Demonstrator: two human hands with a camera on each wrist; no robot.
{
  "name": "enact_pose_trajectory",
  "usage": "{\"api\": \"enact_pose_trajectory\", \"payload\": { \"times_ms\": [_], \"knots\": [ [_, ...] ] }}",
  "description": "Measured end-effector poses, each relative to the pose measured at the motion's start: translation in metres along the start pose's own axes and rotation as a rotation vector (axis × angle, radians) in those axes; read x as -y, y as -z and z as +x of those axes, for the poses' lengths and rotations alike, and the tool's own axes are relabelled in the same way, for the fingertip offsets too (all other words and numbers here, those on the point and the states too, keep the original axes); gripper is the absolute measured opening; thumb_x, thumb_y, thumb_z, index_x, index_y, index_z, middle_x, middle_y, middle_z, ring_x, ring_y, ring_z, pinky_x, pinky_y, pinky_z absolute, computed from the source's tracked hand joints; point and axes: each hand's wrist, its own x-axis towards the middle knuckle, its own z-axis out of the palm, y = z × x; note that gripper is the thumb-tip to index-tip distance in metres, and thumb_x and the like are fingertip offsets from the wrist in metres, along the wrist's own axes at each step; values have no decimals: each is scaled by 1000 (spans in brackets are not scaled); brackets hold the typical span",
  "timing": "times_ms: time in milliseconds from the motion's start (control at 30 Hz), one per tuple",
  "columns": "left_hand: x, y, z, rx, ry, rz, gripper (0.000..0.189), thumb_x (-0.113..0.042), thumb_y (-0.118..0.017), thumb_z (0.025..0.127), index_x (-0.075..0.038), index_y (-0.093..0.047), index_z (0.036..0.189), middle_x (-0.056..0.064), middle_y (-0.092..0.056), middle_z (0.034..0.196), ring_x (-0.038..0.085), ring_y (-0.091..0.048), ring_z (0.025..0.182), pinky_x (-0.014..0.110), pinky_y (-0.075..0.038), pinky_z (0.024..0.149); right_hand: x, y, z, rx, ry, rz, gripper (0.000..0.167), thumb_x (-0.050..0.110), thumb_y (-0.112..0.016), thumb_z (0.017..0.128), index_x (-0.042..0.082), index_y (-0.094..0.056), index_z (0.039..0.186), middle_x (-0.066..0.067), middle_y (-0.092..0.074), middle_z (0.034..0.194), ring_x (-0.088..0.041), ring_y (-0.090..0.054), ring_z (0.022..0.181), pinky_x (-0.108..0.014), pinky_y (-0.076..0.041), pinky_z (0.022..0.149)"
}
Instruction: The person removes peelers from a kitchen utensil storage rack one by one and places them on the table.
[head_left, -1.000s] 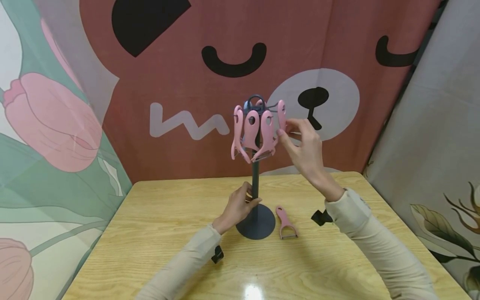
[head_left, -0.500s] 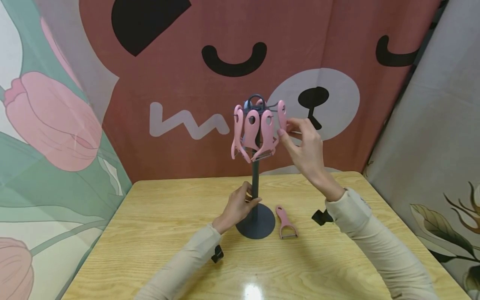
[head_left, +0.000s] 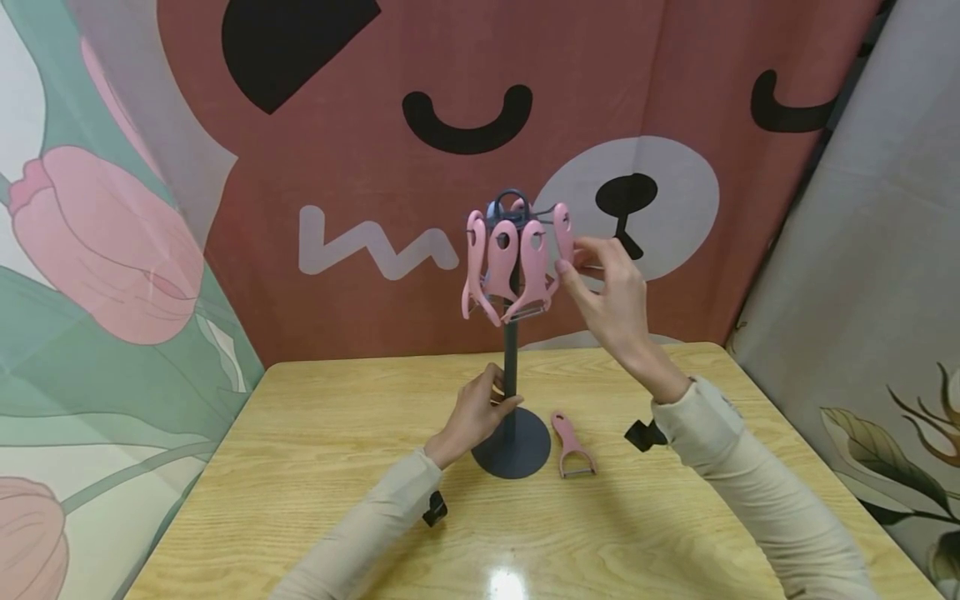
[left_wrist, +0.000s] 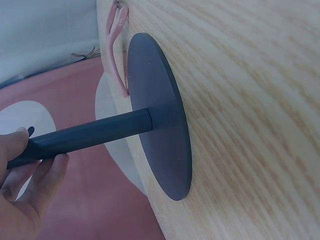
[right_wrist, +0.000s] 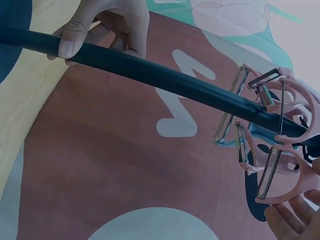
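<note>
A dark upright stand [head_left: 511, 354] with a round base [head_left: 512, 454] bears several pink peelers [head_left: 502, 258] on hooks at its top, and a bit of blue shows among them. Low on the pole, my left hand [head_left: 474, 412] grips it between thumb and fingers; the left wrist view shows this grip [left_wrist: 30, 195] too. Up at the right side of the rack, my right hand [head_left: 617, 296] pinches the handle of a pink peeler [head_left: 563, 229] that hangs on a hook. Another pink peeler [head_left: 573, 446] lies on the table right of the base.
The stand rests on a wooden table [head_left: 315, 433]. Behind it hangs a red-brown cloth [head_left: 360, 308] with a cartoon face, close to the table's back edge. Floral cloths [head_left: 97, 250] flank both sides. A dark strap end [head_left: 643, 435] sticks out below the right sleeve.
</note>
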Motion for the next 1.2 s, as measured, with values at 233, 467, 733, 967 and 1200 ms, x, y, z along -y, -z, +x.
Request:
{"api": "enact_pose_trajectory", "payload": {
  "times_ms": [233,467,733,967,1200],
  "knots": [
    [0,0,0,-1,-2,5,26,-14,-73,92,-8,-52,106,3,-62,90,17,-70,81,20,-56,66,-1,1,-2,-3,3,-24,33,8,-72,91,-2,-62,121,-18,-58,101,-25,-65,92,-44,-58,78],
    [0,0,0,-4,-8,5,25,-13,-73,92,-8,-52,106,3,-61,90,18,-71,82,20,-55,66,-3,2,-3,-19,8,-9,33,6,-73,91,-2,-63,121,-18,-57,101,-26,-63,90,-46,-57,80],
    [0,0,0,-5,-5,0,25,-13,-72,92,-8,-52,106,3,-61,90,18,-70,82,20,-55,66,-2,1,-4,-94,23,25,31,3,-72,89,-2,-64,118,-19,-59,102,-27,-65,92,-47,-57,81],
    [0,0,0,-3,3,4,25,-13,-73,92,-8,-52,106,3,-62,90,18,-71,81,20,-56,65,-5,2,-5,-104,37,-17,31,5,-72,91,-3,-63,119,-20,-60,102,-26,-67,92,-27,-56,81],
    [0,0,1,-1,6,8,25,-13,-73,92,-8,-52,106,3,-62,90,17,-70,82,20,-56,66,-9,2,-9,-91,-1,-37,33,6,-74,89,-3,-63,118,-18,-60,102,-26,-68,89,-8,-48,72]
  ]
}}
